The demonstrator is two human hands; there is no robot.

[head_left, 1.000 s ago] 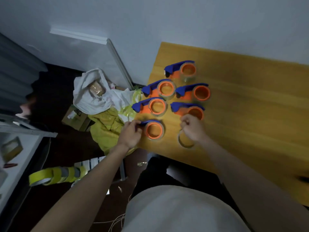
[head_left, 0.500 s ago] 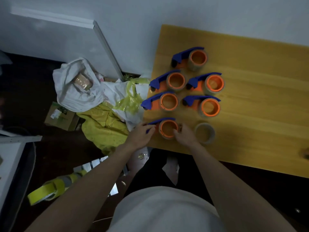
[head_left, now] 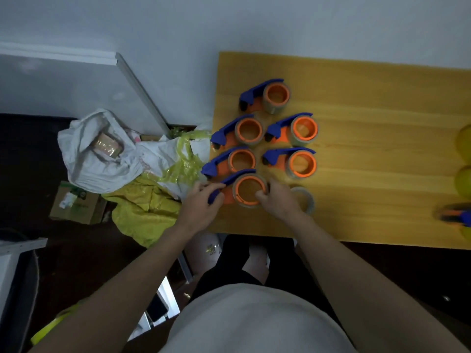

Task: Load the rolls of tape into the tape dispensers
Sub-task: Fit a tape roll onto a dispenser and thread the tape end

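Several orange-and-blue tape dispensers lie on the wooden table (head_left: 369, 154) near its left edge. The nearest dispenser (head_left: 246, 189) carries a clear tape roll around its orange hub. My left hand (head_left: 201, 206) grips its blue handle. My right hand (head_left: 276, 198) holds the roll's right side, fingers curled over the rim. A loose clear tape roll (head_left: 304, 200) lies flat just right of my right hand. The other dispensers, such as one at the back (head_left: 270, 96), hold rolls too.
A white bag (head_left: 102, 154) with tape inside and yellow plastic (head_left: 142, 207) sit on the floor left of the table, beside a cardboard box (head_left: 76, 203). Yellow rolls (head_left: 464, 143) and another dispenser (head_left: 455, 215) lie at the table's right edge.
My right hand left the loose roll and moved left onto the nearest dispenser's roll. My left hand kept hold of the blue handle. The camera swung right and down.
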